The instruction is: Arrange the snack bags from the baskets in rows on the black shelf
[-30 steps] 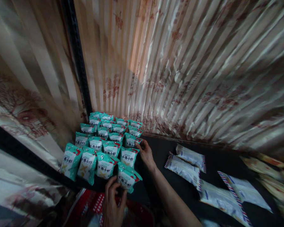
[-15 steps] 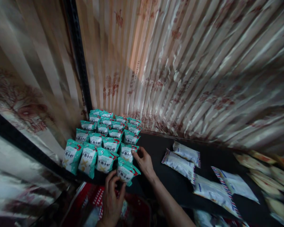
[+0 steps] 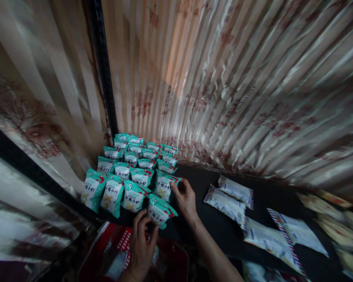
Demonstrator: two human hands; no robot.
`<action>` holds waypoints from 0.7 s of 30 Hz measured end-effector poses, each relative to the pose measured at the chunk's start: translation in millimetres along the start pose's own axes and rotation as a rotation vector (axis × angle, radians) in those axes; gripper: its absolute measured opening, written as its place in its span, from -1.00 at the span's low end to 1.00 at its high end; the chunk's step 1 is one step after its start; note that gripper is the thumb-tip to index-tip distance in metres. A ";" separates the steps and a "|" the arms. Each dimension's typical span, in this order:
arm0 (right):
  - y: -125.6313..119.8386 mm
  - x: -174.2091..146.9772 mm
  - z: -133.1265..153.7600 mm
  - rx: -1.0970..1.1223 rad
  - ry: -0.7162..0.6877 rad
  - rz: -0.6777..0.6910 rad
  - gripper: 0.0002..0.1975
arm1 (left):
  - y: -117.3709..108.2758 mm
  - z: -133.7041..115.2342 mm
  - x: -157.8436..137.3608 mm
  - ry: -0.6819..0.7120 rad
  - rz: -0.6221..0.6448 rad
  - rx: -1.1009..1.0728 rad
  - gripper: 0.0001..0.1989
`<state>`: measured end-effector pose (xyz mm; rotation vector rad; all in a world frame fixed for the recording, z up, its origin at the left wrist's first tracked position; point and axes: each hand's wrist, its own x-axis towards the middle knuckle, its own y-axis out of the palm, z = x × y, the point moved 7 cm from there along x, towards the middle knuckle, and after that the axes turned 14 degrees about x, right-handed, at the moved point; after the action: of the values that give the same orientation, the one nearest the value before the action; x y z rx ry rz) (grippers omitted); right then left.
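Note:
Small teal-and-white snack bags stand in rows on a black shelf in the corner. My left hand pinches the lower edge of the nearest snack bag, which tilts at the front right of the rows. Just behind it, my right hand has thumb and fingers closed on the right edge of another snack bag, standing at the end of its row. Beside my left hand is a front-row bag.
To the right lie several white packets with striped ends. Further right are blurred round, pale packs. Below the shelf edge is a red basket with packets inside. A dark metal post and striped sheeting close off the back.
My right hand has drawn the bag behind slightly, so its front shows more upright. My left hand keeps its hold on the front bag. The view has shifted a little.

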<state>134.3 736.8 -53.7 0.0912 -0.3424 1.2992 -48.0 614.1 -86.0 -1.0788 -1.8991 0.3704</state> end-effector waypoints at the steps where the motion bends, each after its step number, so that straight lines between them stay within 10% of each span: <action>1: 3.3 -1.5 -2.8 -0.005 -0.005 0.014 -0.64 | 0.5 0.3 -0.3 -0.002 0.001 -0.001 -0.86; 12: -4.4 -17.0 -9.9 0.076 0.088 0.025 -0.53 | -1.4 -4.0 2.9 -0.018 -0.008 -0.003 -0.87; 21: -10.6 -89.3 -14.0 0.237 0.223 0.123 -0.46 | -2.4 -5.3 2.5 0.006 -0.026 0.001 -0.84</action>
<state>126.9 654.7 -92.2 0.1250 -0.0024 1.4527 -45.5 613.8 -80.2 -1.0531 -1.9061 0.3530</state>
